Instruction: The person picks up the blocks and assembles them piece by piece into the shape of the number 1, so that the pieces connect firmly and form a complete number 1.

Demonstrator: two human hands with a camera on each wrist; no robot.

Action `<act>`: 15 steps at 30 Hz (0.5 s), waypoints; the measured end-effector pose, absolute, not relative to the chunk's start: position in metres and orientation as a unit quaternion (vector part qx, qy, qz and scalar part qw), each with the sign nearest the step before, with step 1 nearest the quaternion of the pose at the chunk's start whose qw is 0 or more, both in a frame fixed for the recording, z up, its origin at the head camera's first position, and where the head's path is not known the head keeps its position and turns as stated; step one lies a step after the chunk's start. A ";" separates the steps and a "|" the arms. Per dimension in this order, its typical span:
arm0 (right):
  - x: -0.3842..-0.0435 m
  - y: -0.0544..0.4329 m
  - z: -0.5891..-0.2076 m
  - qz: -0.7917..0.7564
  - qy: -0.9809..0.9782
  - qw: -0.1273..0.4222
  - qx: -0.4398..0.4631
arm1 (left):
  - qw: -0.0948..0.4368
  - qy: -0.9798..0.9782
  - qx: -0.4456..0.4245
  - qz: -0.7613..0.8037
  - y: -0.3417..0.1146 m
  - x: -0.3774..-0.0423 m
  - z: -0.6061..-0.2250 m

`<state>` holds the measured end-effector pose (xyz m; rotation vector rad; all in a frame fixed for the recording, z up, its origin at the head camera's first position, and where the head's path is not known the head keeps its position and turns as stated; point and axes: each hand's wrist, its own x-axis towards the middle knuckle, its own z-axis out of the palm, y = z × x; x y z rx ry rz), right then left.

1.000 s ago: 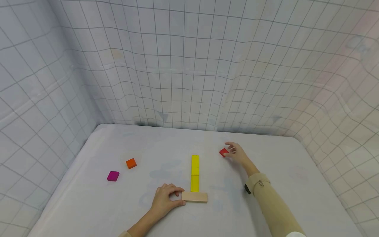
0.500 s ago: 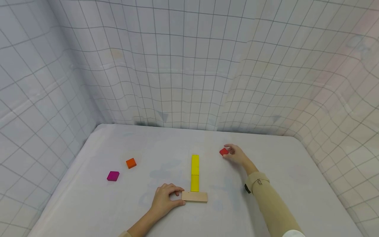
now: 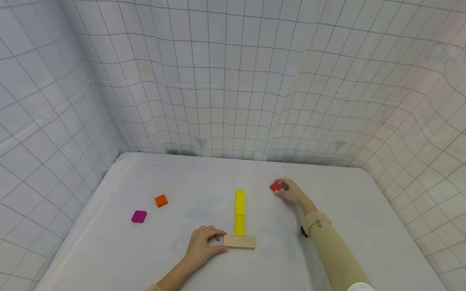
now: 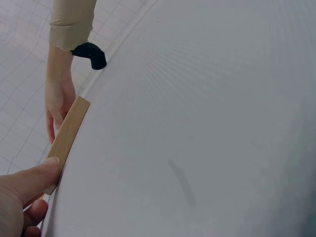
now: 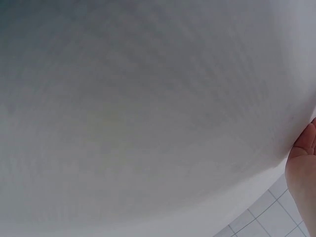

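Observation:
My left hand (image 3: 204,245) pinches the left end of a plain wooden block (image 3: 241,242), thumb on the near side and fingers on the far side. In the left wrist view the thumb lies against the side of this wooden block (image 4: 70,133). Two yellow blocks (image 3: 240,203) run end to end in a line away from its far side. Farther back on the right, my right hand (image 3: 290,192) holds a small red block (image 3: 274,186) between thumb and fingers, partly covering it. The right wrist view catches only part of the right hand (image 5: 302,158), without the block.
An orange block (image 3: 161,200) and a magenta block (image 3: 139,216) lie apart on the left of the white-covered table (image 3: 204,178). Grid-patterned curtains (image 3: 233,89) hang behind the table and along both sides.
My right hand has closed its thumb and fingers in on the red block, its fingertips coming down slightly. The left hand and the wooden and yellow blocks keep their places.

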<state>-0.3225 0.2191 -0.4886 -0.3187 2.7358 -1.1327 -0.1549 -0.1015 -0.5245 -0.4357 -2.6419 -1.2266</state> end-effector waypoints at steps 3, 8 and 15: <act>-0.322 0.219 -0.489 -0.380 0.916 0.083 -0.102 | 0.093 -0.893 -0.145 -0.416 -0.101 -0.154 -0.525; -0.321 0.219 -0.489 -0.380 0.916 0.080 -0.101 | 0.096 -0.892 -0.147 -0.417 -0.101 -0.153 -0.525; -0.321 0.220 -0.492 -0.379 0.917 0.076 -0.101 | 0.099 -0.893 -0.146 -0.415 -0.100 -0.151 -0.525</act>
